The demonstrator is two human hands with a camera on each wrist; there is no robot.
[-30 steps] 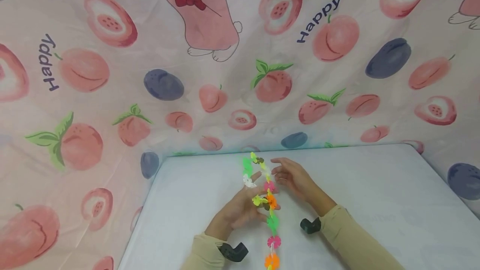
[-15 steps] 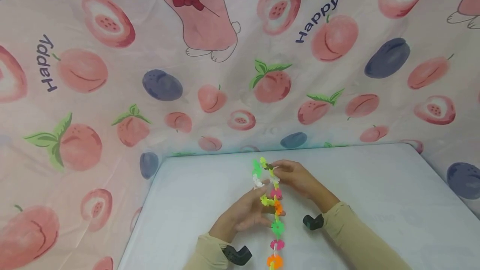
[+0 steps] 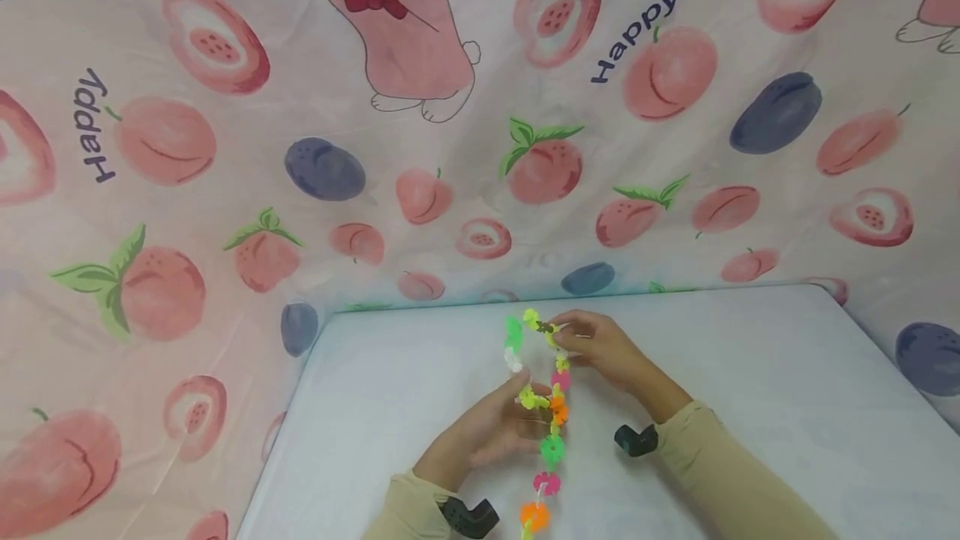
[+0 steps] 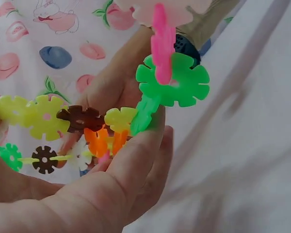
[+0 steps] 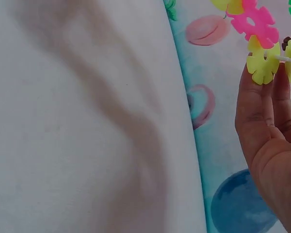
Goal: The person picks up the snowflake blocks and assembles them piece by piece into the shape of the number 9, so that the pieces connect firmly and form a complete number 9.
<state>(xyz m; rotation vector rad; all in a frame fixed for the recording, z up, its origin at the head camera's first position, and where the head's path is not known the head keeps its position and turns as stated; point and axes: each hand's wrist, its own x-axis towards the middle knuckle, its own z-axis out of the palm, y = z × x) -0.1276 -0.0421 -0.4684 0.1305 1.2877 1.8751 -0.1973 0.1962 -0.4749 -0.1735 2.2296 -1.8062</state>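
Note:
A chain of flower-shaped interlocking plastic discs (image 3: 552, 449), in green, pink, orange, yellow, white and brown, is held up over the table. It loops at the top, and its lower end runs out of the head view. My left hand (image 3: 487, 427) holds the chain around the yellow and orange discs, its thumb by a yellow one. Higher up, my right hand (image 3: 607, 357) pinches the right side of the loop near the yellow and brown discs. In the right wrist view, a yellow disc (image 5: 263, 60) sits at the right hand's fingertips; the view's edge cuts off part of that hand.
A white-covered table (image 3: 360, 390) lies beneath both hands. Behind it and at the sides hangs a pink fruit-print cloth (image 3: 450, 157). Black wrist cameras are strapped at the left sleeve (image 3: 420, 507) and the right sleeve (image 3: 720, 457).
My right hand has come in to the chain's upper part and now pinches it, drawing it slightly right. The loop has widened. My left hand moved slightly right, then stayed near there.

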